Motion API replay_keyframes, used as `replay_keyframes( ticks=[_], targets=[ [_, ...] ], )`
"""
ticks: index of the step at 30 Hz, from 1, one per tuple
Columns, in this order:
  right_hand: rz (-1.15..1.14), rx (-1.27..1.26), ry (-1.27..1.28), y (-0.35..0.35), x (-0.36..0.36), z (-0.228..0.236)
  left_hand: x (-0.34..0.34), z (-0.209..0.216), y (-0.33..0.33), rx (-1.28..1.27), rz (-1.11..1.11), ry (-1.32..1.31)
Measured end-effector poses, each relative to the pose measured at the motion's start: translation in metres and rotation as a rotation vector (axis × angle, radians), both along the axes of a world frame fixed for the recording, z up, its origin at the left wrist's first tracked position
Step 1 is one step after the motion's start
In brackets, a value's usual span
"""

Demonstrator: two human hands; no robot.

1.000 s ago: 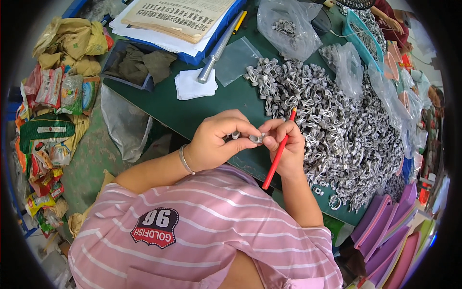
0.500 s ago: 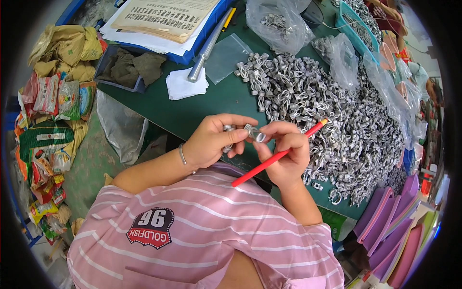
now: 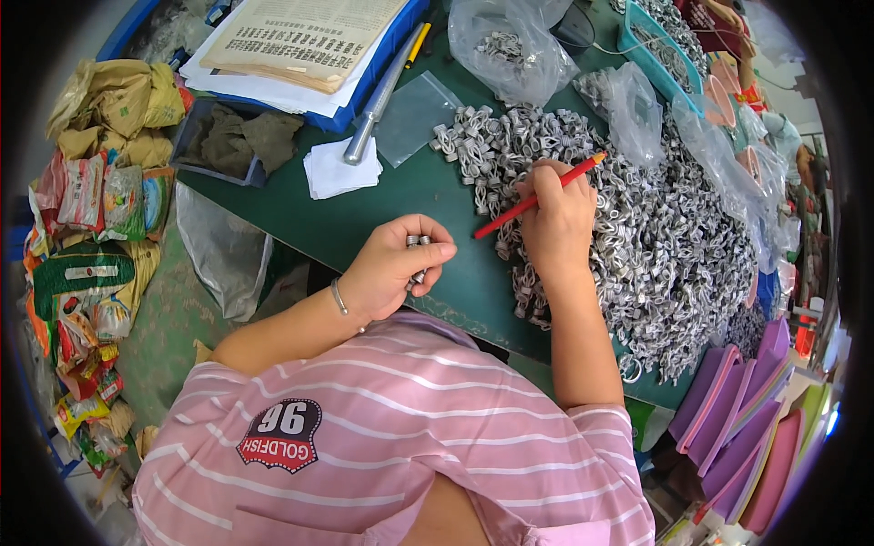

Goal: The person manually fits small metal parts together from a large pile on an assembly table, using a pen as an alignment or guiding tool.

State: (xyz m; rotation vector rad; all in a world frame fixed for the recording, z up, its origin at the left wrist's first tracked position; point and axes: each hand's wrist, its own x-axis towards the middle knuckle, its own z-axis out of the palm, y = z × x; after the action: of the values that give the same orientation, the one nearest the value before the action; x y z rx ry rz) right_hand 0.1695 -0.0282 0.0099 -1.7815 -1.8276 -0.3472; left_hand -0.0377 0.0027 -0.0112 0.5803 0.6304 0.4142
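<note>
My left hand point(image 3: 397, 259) is closed round a few small grey metal ring pieces point(image 3: 418, 255), held above the table's near edge. Over the left part of a big heap of grey metal loop-shaped parts point(image 3: 665, 255) is my right hand point(image 3: 559, 214). A red pencil-like stick point(image 3: 533, 197) with a yellowish tip lies across that hand, gripped in its fingers. The right fingertips reach down onto the heap, and whether they pinch a part there is hidden.
The heap covers the right of the green table point(image 3: 364, 218). Further back are a clear bag of parts point(image 3: 512, 50), a turquoise basket point(image 3: 660, 59), white paper slips point(image 3: 341, 168), a metal rod point(image 3: 378, 105) and a blue tray of papers point(image 3: 337, 120). Purple folders point(image 3: 719, 400) stand at right.
My right hand has left the ring piece it was handling beside my left hand. It has moved away and right onto the heap, keeping the red stick. The left hand stays closed.
</note>
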Motion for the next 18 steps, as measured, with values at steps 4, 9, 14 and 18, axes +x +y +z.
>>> replay_keyframes(
  ticks=[4, 9, 14, 18],
  targets=[
    [0.057, -0.027, 0.281, -0.011, -0.012, 0.006, -0.002, -0.002, 0.001, 0.049, 0.016, 0.01],
    [0.183, -0.07, 1.324, -0.034, -0.045, 0.003, 0.006, 0.008, 0.0, 0.193, -0.017, 0.101],
    [0.242, -0.128, 1.592, -0.045, -0.05, -0.003, -0.001, 0.015, -0.004, 0.515, 0.007, 0.115],
    [0.419, -0.103, 1.746, -0.05, -0.05, -0.019, -0.001, 0.017, -0.001, 1.071, 0.088, -0.025]
  ],
)
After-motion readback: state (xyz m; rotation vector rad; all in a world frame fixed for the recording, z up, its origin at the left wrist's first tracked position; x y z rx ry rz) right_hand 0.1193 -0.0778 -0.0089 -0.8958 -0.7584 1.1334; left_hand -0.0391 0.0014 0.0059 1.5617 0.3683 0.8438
